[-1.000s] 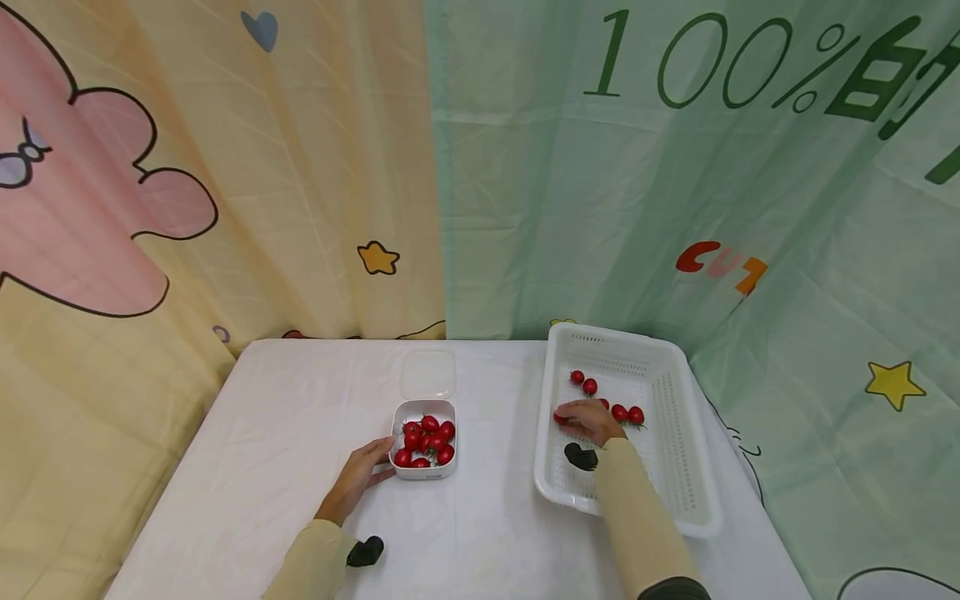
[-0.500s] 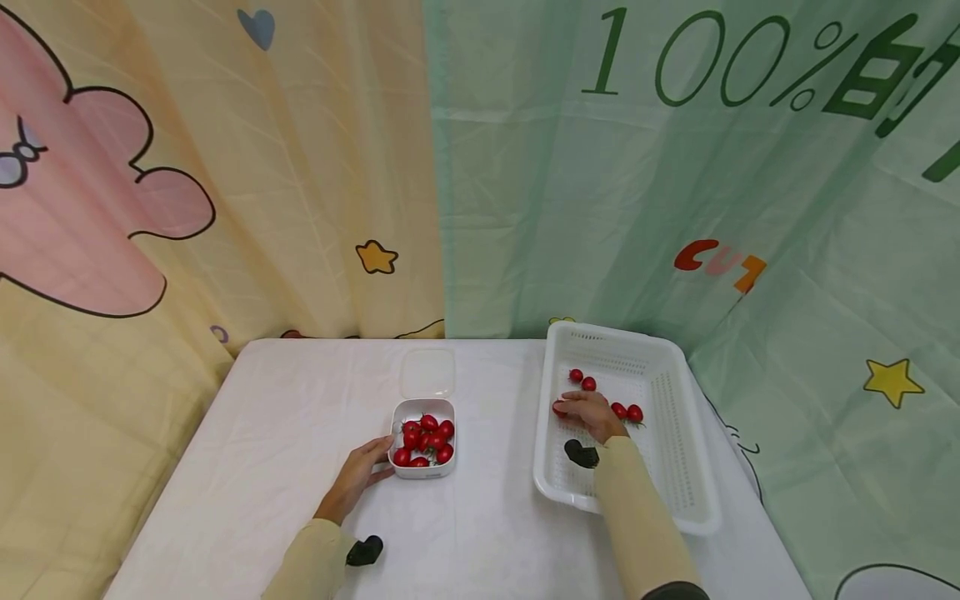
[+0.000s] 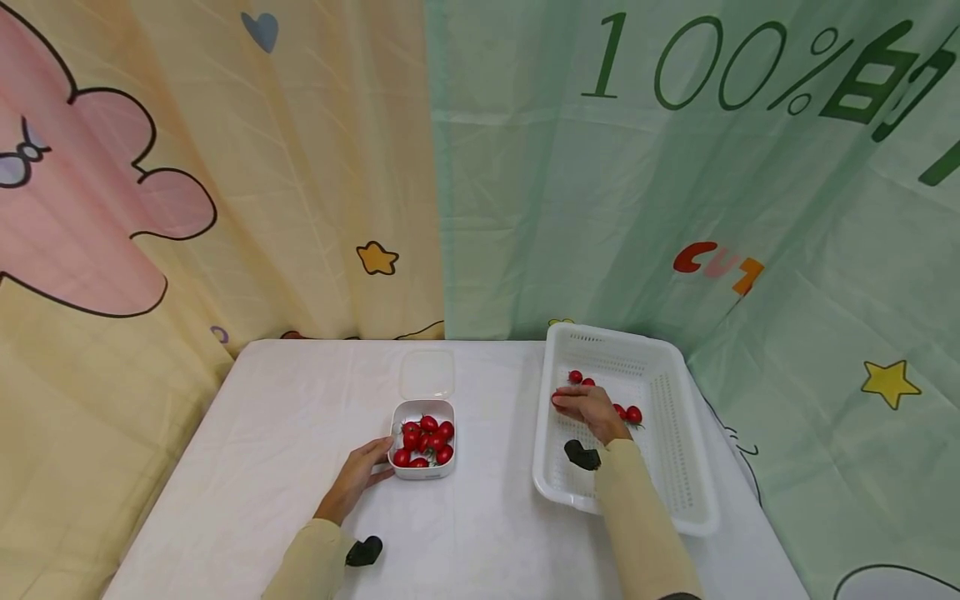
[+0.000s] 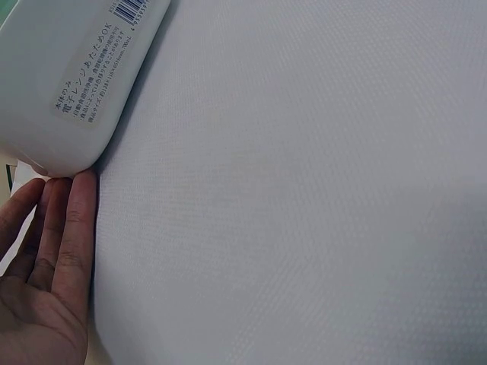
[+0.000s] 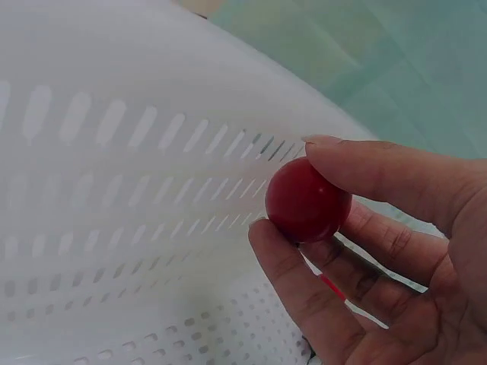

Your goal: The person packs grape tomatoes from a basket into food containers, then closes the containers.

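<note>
My right hand (image 3: 592, 410) pinches a cherry tomato (image 5: 308, 200) between thumb and fingers, above the floor of a white perforated basket (image 3: 693, 467). Several other cherry tomatoes (image 3: 633, 414) lie in the basket beyond and beside that hand, some partly hidden by it. At the left, my left hand (image 3: 356, 477) rests against the side of a small white container (image 3: 426, 472). Its fingers (image 4: 76, 220) are nearly straight and touch the container's lower corner in the left wrist view. Red cherry tomatoes (image 3: 429, 423) with some green stems fill the container.
Behind the container a clear lid (image 3: 427, 373) lies flat on the white-covered table (image 3: 300, 408). Printed curtains (image 3: 517, 208) hang along the table's back and sides. The basket's raised rim (image 3: 542, 433) stands between the right hand and the container.
My right hand has risen slightly within the basket, lifting the cherry tomato from among the others. The left hand and the container have stayed in place.
</note>
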`<move>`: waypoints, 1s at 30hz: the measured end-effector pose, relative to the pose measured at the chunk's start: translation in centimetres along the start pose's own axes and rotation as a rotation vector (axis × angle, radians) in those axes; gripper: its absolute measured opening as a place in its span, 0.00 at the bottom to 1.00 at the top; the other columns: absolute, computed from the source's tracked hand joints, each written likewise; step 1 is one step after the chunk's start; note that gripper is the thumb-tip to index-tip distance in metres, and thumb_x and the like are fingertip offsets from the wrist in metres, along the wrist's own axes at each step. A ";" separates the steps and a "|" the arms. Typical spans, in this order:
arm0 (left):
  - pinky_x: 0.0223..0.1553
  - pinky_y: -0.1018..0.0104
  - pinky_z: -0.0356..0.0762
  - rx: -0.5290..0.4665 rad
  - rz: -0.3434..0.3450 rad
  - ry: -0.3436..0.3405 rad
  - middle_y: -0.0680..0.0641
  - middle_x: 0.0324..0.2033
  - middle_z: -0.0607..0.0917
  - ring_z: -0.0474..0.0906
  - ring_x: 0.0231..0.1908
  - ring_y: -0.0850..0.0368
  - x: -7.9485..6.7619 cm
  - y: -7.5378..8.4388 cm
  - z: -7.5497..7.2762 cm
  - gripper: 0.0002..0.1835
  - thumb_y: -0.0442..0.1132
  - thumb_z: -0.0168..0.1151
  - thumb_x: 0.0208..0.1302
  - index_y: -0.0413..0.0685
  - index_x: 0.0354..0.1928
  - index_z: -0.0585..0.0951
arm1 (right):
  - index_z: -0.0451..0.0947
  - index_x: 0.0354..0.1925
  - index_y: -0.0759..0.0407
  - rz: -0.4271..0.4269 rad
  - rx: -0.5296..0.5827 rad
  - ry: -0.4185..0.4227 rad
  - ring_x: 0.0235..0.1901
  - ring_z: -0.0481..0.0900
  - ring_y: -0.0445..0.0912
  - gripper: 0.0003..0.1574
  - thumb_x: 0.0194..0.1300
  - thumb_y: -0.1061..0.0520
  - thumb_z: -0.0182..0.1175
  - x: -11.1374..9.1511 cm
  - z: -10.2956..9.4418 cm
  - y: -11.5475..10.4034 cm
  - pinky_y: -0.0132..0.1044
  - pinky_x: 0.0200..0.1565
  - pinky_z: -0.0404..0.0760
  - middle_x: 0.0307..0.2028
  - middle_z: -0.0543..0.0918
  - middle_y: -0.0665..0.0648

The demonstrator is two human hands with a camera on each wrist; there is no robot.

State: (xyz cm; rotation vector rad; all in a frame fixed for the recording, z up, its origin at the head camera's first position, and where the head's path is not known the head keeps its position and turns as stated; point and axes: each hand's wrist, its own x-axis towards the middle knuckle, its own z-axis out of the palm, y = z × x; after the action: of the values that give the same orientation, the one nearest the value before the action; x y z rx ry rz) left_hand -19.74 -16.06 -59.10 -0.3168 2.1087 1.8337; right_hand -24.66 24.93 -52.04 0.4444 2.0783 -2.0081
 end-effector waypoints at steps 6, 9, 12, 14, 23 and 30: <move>0.53 0.55 0.79 -0.012 -0.006 0.007 0.31 0.59 0.71 0.71 0.57 0.40 0.1 0.1 0.0 0.34 0.54 0.52 0.71 0.31 0.65 0.67 | 0.77 0.50 0.72 -0.041 0.021 -0.010 0.45 0.83 0.55 0.23 0.58 0.63 0.68 -0.5 0.1 -0.8 0.53 0.59 0.73 0.37 0.85 0.56; 0.53 0.55 0.79 -0.012 -0.007 0.009 0.31 0.59 0.72 0.71 0.56 0.40 0.0 0.2 0.1 0.34 0.54 0.52 0.71 0.31 0.65 0.67 | 0.77 0.50 0.70 -0.043 0.018 -0.007 0.44 0.84 0.52 0.22 0.59 0.61 0.68 -0.9 0.2 -1.1 0.53 0.60 0.72 0.39 0.84 0.57; 0.53 0.55 0.79 -0.009 -0.013 0.010 0.31 0.59 0.72 0.71 0.56 0.40 -0.3 0.3 0.2 0.34 0.53 0.52 0.71 0.31 0.65 0.67 | 0.77 0.51 0.69 -0.041 0.012 -0.003 0.45 0.83 0.52 0.23 0.60 0.60 0.67 -1.4 0.3 -1.4 0.52 0.61 0.71 0.41 0.84 0.57; 0.53 0.54 0.78 -0.004 -0.008 0.005 0.30 0.59 0.71 0.71 0.56 0.39 -0.5 0.4 0.2 0.34 0.54 0.52 0.71 0.31 0.65 0.66 | 0.76 0.52 0.69 -0.054 0.012 -0.008 0.47 0.83 0.55 0.23 0.61 0.59 0.67 -1.7 0.4 -1.6 0.52 0.61 0.72 0.41 0.83 0.57; 0.54 0.54 0.78 -0.018 -0.009 0.011 0.31 0.59 0.71 0.71 0.56 0.40 -0.6 0.6 0.3 0.33 0.53 0.52 0.71 0.30 0.65 0.67 | 0.74 0.53 0.74 -0.164 0.038 -0.054 0.40 0.84 0.47 0.23 0.63 0.61 0.64 -2.2 1.1 -2.6 0.39 0.50 0.82 0.39 0.84 0.56; 0.53 0.55 0.79 -0.012 -0.012 0.012 0.31 0.59 0.71 0.71 0.56 0.40 -0.4 0.5 0.2 0.34 0.54 0.52 0.71 0.30 0.65 0.67 | 0.74 0.52 0.77 -0.193 0.087 -0.096 0.40 0.85 0.48 0.23 0.62 0.65 0.64 -2.2 2.6 -3.4 0.36 0.48 0.83 0.37 0.85 0.56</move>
State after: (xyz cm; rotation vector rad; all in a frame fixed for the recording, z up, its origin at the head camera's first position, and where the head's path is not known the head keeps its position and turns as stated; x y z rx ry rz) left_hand -19.52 -15.78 -58.49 -0.3432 2.0997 1.8435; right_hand -23.96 22.09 -48.16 0.1628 2.0521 -2.1863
